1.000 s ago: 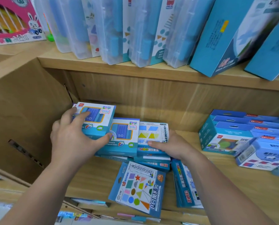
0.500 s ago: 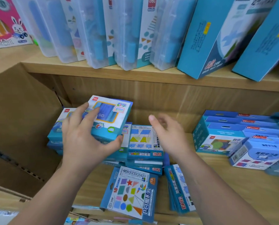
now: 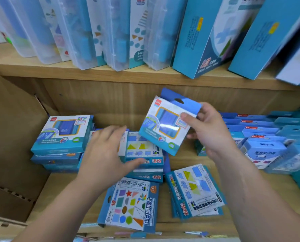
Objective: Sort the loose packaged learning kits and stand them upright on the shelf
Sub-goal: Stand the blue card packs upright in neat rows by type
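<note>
On the shelf point(image 3: 58, 189), the uneven stack point(image 3: 142, 149) near its back edge could slide if my open left hand point(image 3: 107, 151), spread over it, pushes sideways. My right hand point(image 3: 210, 135) pinches a kit point(image 3: 165, 126) by its corner above the shelf's middle; it could twist loose.

The held kit point(image 3: 165, 126), a blue-and-white box with an orange-framed window and a blue hang tab, is tilted in the air above the shelf point(image 3: 58, 189), pinched by the right hand point(image 3: 210, 135). A matching box tops the left stack point(image 3: 62, 137), which lies flat. Just beside it, the middle stack point(image 3: 144, 154) also lies flat, its top box printed with triangles. In front, the shapes kit point(image 3: 130, 205) and the triangle kit point(image 3: 196, 191) lie face up near the shelf's edge. The blue boxes point(image 3: 264, 151) lean in rows at the right.
</note>
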A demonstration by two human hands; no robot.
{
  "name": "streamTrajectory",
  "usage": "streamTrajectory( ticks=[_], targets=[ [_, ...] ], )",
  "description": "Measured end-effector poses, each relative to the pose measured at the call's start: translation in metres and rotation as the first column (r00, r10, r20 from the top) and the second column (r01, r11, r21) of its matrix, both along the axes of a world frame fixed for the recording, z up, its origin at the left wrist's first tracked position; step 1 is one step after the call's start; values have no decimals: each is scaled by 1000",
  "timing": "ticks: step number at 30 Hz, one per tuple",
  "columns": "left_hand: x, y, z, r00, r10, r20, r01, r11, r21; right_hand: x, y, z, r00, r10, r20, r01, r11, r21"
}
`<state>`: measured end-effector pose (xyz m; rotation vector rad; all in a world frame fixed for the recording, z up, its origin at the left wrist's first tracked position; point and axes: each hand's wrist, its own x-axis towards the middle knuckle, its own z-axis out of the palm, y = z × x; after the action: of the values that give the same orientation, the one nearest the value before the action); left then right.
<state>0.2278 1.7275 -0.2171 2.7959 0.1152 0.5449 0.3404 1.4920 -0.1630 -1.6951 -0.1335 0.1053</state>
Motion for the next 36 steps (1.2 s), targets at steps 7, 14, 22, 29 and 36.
streamTrajectory(
  ticks=[7,14,22,29,36],
  targets=[
    [-8,10,-24,990,132,-50,-122,978,167,24,-46,0,969,-41,245,129,926,-354],
    [-14,-4,-23,961,256,-105,-228,948,223,50,-44,-25,947,131,294,105,737,-668],
    [-20,-23,-26,903,403,-146,-390,914,114,73,-37,-43,862,257,436,292,450,-844],
    [-21,-28,-28,889,455,-46,-456,890,-3,78,-41,-57,846,243,474,392,320,-863],
    [-24,-51,-19,924,333,187,-341,940,12,35,-29,-50,865,250,435,94,771,-630]
  ],
)
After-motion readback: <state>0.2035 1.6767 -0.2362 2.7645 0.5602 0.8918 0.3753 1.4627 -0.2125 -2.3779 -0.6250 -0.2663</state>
